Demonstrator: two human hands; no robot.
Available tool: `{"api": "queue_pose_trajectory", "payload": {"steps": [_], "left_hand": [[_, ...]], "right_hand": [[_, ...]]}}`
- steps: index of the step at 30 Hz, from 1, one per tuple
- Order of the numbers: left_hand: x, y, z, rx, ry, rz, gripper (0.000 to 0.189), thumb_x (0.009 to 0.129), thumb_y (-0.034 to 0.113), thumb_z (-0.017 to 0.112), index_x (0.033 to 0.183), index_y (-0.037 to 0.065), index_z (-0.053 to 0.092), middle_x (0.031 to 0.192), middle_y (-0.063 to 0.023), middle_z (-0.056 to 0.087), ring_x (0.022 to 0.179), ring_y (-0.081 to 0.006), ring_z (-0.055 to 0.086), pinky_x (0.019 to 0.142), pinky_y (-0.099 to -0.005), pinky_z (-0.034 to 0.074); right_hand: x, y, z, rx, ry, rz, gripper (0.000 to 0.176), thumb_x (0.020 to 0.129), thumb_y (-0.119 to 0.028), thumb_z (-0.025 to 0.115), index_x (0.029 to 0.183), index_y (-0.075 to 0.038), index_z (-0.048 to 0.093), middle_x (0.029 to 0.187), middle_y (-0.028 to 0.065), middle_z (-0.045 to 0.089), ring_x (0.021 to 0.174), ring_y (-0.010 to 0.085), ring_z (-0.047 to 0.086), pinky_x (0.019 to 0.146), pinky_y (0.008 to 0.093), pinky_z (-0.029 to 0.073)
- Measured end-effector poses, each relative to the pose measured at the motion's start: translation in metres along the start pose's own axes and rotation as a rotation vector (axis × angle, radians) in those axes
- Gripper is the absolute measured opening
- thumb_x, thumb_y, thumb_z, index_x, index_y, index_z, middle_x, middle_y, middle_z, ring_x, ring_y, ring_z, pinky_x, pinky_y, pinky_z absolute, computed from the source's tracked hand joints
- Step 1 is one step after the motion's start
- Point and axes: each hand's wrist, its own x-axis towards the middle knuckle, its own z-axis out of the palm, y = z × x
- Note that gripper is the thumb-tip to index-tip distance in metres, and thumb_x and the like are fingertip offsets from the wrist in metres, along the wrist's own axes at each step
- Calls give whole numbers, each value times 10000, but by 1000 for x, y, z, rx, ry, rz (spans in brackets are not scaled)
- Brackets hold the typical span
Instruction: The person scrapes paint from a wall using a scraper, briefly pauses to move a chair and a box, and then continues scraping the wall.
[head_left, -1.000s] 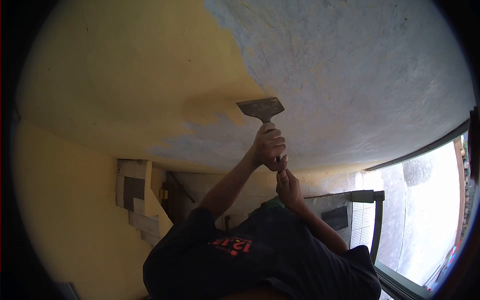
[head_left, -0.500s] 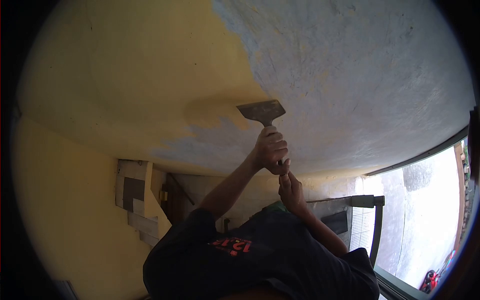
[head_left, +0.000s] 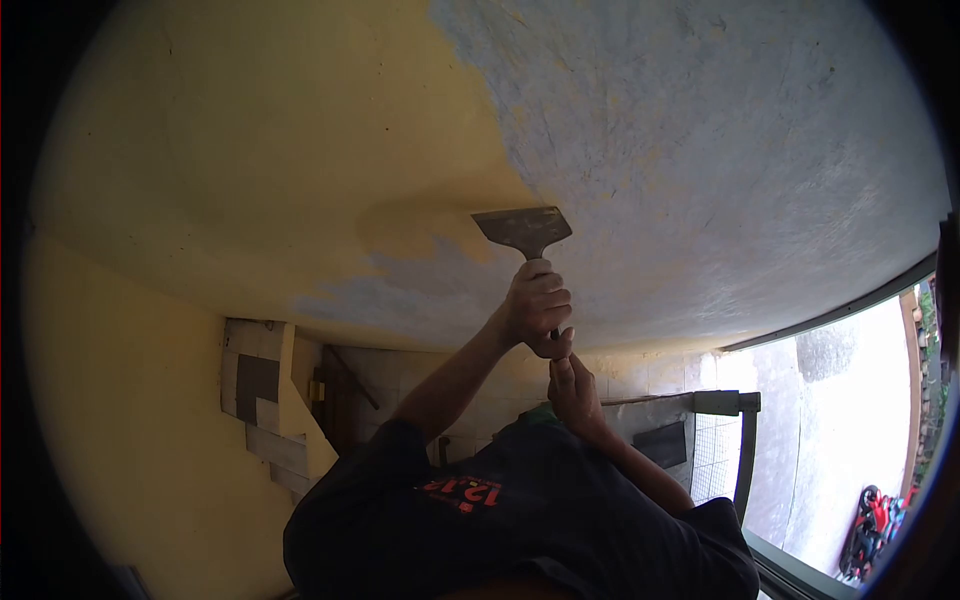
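A wide-bladed scraper has its blade edge against the wall, where yellow paint borders a bared grey-blue surface. My left hand is wrapped round the handle just below the blade. Lower down, my right hand is closed at the butt of the same handle, its thumb pointing up along it. Most of the handle is hidden by my fingers. To the left of the blade, an uneven grey patch cuts into the yellow paint.
Below left, tiled steps project beside a yellow wall. A metal railing stands at lower right. Beyond the opening on the right are a bright paved surface and a red motorcycle.
The blade and both hands sit slightly lower in the view, still on the scraper. The view has shifted a little, and more of the motorcycle shows.
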Motion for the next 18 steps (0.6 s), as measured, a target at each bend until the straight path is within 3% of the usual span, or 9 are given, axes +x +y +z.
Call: {"api": "queue_pose_trajectory", "payload": {"steps": [18], "left_hand": [[7, 3, -4, 16, 35, -19, 261, 495, 308, 568, 467, 116, 394, 522, -22, 399, 557, -207, 459, 688, -362, 373]], "right_hand": [[-1, -7, -3, -28, -3, -21, 443, 1009, -413, 372, 894, -4, 497, 586, 71, 506, 552, 150, 535, 536, 330, 412]]}}
